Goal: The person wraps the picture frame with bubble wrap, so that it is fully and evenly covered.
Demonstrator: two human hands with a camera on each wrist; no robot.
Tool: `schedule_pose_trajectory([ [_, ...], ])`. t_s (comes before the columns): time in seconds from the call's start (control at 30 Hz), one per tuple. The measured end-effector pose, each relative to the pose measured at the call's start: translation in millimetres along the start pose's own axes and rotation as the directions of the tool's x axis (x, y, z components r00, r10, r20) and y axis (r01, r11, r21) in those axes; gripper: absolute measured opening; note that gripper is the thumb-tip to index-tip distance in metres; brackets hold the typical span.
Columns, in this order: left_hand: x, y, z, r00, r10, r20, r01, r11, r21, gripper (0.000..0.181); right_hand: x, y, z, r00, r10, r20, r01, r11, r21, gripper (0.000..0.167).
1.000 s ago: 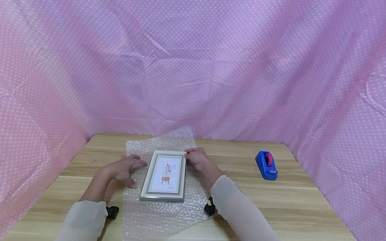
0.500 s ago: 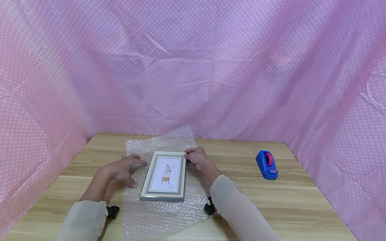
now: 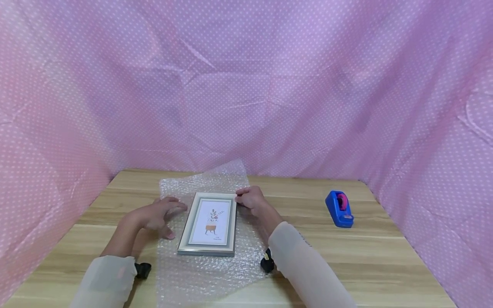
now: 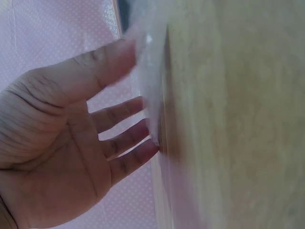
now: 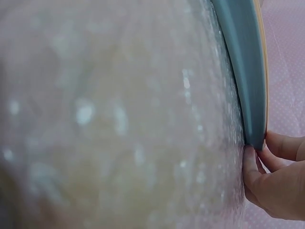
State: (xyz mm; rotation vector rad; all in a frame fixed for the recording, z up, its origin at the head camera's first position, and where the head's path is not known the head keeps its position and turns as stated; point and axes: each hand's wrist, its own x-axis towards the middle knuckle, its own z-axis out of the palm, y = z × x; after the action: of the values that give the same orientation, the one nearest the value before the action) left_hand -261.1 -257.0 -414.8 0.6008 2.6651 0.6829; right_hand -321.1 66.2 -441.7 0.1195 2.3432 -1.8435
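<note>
A picture frame (image 3: 208, 222) with a pale border and a plant print lies face up on a sheet of clear bubble wrap (image 3: 212, 278). My right hand (image 3: 254, 201) pinches the frame's far right corner between thumb and fingers. The right wrist view shows the fingers (image 5: 252, 174) low at the corner, beside the blue-grey side of the picture frame (image 5: 245, 67). Left of the frame, my left hand (image 3: 155, 216) rests with spread, relaxed fingers at the left edge of the bubble wrap. In the left wrist view its fingertips (image 4: 151, 150) touch the edge of the wrap, holding nothing.
A blue tape dispenser (image 3: 340, 209) with a pink roll stands on the right of the wooden table (image 3: 369, 261). Pink polka-dot cloth (image 3: 246, 94) hangs behind the table and along both sides. The wrap's far corner reaches up to the back edge.
</note>
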Motion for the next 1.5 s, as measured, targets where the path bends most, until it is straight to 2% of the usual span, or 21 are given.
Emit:
schedule_pose_trajectory([
  [0.13,1.7,-1.6,-0.5,0.997,0.066,-0.028,-0.067,0.998,-0.018,0.088,-0.6,-0.4,0.4,1.000,0.008,0.002,-0.008,1.000,0.007,0.024],
  [0.3,4.9,0.6,0.0,0.995,0.098,-0.027,-0.098,0.995,-0.016,0.080,-2.4,-1.6,0.1,1.000,0.011,0.000,-0.011,1.000,0.004,0.024],
  [0.6,8.5,5.5,2.1,0.996,0.089,-0.027,-0.088,0.996,0.021,0.081,-1.0,0.3,0.5,1.000,0.002,-0.005,-0.002,1.000,0.000,0.023],
  [0.7,9.9,7.2,4.1,0.998,0.055,-0.035,-0.054,0.998,0.025,0.084,-0.3,1.2,-0.5,1.000,-0.008,0.003,0.008,1.000,-0.010,0.023],
  [0.9,8.9,12.7,6.1,0.999,0.007,-0.037,-0.007,1.000,0.006,0.088,-2.3,-1.0,-8.9,0.996,-0.031,0.083,0.035,0.998,-0.044,0.028],
  [1.1,8.1,14.0,6.6,0.999,0.015,-0.041,-0.014,1.000,0.013,0.089,-8.6,-11.0,-31.1,0.988,-0.098,0.121,0.122,0.971,-0.206,0.037],
  [1.33,8.4,15.1,7.6,0.999,0.005,-0.052,-0.004,1.000,0.024,0.087,-22.1,-23.9,-55.2,0.960,-0.143,0.240,0.204,0.946,-0.252,0.039],
  [1.43,7.5,17.3,7.5,0.998,-0.007,-0.057,0.008,1.000,0.021,0.087,-26.3,-24.3,-62.5,0.935,-0.185,0.301,0.278,0.912,-0.301,0.036],
  [1.5,6.9,18.6,7.5,0.998,-0.014,-0.059,0.015,1.000,0.015,0.087,-29.9,-23.6,-67.0,0.915,-0.214,0.342,0.334,0.877,-0.345,0.034],
])
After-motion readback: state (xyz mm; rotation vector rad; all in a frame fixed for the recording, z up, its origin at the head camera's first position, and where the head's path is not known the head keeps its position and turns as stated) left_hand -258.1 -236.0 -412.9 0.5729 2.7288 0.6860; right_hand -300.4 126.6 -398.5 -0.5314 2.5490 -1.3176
